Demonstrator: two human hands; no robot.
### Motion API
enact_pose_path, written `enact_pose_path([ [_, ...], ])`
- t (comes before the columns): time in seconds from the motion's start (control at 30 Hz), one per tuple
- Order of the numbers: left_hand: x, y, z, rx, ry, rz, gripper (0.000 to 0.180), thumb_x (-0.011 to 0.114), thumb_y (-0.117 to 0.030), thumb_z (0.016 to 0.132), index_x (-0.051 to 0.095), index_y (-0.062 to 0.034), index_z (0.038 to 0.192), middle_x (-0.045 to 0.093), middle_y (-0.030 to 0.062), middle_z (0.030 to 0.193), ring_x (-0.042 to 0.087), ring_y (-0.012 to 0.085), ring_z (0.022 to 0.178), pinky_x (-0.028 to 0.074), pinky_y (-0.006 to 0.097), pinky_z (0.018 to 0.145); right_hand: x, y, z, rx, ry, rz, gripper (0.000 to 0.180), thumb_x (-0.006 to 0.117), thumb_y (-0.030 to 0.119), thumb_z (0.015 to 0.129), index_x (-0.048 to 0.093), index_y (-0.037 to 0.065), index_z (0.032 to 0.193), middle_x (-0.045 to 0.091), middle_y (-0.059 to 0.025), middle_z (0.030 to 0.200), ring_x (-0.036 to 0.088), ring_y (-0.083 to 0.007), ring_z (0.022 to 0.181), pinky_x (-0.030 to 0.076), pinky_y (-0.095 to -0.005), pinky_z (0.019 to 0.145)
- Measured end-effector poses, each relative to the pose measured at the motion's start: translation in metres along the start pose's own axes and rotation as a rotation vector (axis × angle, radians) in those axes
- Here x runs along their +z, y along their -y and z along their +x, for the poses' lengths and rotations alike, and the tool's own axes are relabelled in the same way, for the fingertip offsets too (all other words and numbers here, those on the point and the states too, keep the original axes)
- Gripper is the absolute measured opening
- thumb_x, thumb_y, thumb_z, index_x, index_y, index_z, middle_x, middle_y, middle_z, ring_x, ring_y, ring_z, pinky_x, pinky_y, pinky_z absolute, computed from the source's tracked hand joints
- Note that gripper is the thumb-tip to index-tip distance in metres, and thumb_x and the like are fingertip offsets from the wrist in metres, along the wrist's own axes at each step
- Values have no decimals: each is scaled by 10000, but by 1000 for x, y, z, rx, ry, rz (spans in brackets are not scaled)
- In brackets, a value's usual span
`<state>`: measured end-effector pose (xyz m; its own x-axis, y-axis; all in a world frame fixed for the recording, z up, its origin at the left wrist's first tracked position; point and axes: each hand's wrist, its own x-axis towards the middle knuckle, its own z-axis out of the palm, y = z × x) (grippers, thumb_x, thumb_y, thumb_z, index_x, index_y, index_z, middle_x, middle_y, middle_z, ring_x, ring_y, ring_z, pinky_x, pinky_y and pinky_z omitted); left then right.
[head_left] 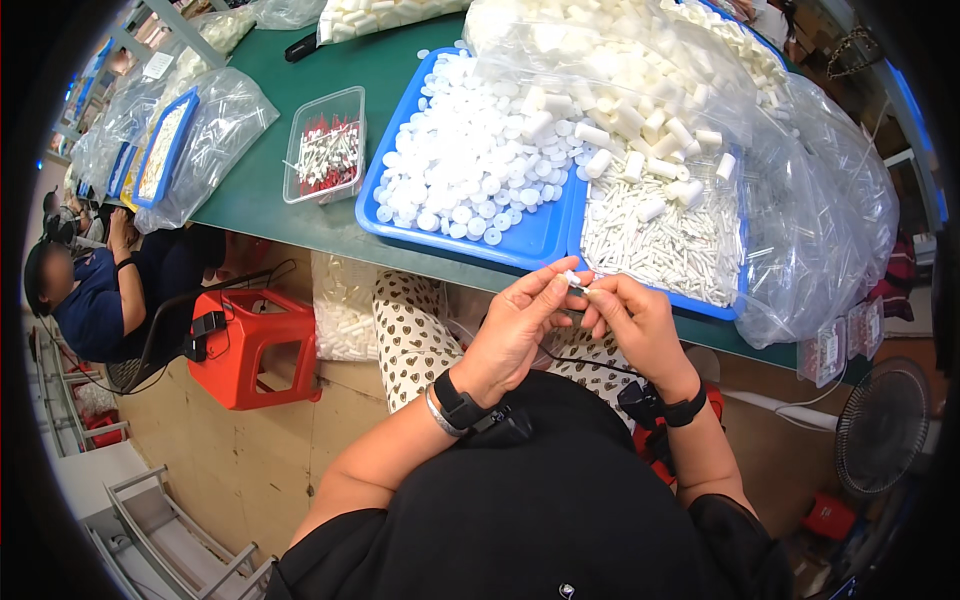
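Observation:
Both my hands meet just in front of the table's edge, over the near rim of the blue trays. Between thumb and fingers, my left hand pinches a small white plastic part. My right hand closes on the same part from the other side; its exact shape is mostly covered by fingertips. Ahead lies a blue tray heaped with round translucent white discs. Beside it on the right, a second blue tray holds thin white sticks with thicker cream cylinders spilling over them from a clear bag.
A clear plastic box with red and white small parts stands left of the trays on the green table. Clear plastic bags bulge at the right. A red stool, a seated person and a black fan are around me.

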<state>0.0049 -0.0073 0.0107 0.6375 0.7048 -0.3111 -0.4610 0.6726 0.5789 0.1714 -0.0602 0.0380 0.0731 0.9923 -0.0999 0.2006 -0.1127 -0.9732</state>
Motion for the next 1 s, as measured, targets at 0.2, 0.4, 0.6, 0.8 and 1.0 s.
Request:
enact_pose_path([
  [0.2, -6, 3, -1, 25, -4, 204, 388, 572, -221, 990, 538, -3, 1310, 650, 77, 1134, 614, 96, 918, 482, 234, 792, -10, -2, 5, 235, 159, 166, 260, 477, 211, 1030, 624, -4, 1037, 658, -55, 740, 613, -95, 606, 476, -235, 546],
  [0.4, -9, 0, 0, 3, -44, 58, 375, 532, -205, 1007, 515, 11, 1313, 654, 111, 1125, 629, 112, 920, 515, 239, 800, -58, 8, 49, -572, -369, -1103, 214, 562, 16, 854, 633, 33, 1055, 669, -111, 923, 615, -318, 796, 502, -402, 697],
  [0.6, -11, 1, 2, -53, -2, 37, 438, 531, -251, 1010, 479, 39, 1334, 661, 104, 1097, 635, 108, 898, 529, 239, 806, -89, -4, 70, -418, -182, -1318, 238, 621, 37, 832, 613, 26, 1070, 652, -153, 980, 612, -349, 887, 489, -432, 773],
  [0.8, -8, -13, 0, 62, 34, 110, 369, 506, -259, 1022, 540, -10, 1291, 655, 80, 1139, 619, 96, 942, 508, 239, 833, -61, 11, 42, -314, -241, -729, 181, 568, 51, 914, 601, -12, 1080, 637, -184, 946, 616, -333, 777, 494, -376, 702],
  [1.0, -2, -7, 3, 227, 109, 284, 306, 510, -224, 1021, 586, -20, 1236, 630, 61, 1171, 592, 103, 993, 500, 258, 868, -14, 12, 11, -88, 46, -174, 213, 578, 12, 931, 612, -24, 1139, 666, -59, 921, 612, -98, 707, 498, -233, 627],
])
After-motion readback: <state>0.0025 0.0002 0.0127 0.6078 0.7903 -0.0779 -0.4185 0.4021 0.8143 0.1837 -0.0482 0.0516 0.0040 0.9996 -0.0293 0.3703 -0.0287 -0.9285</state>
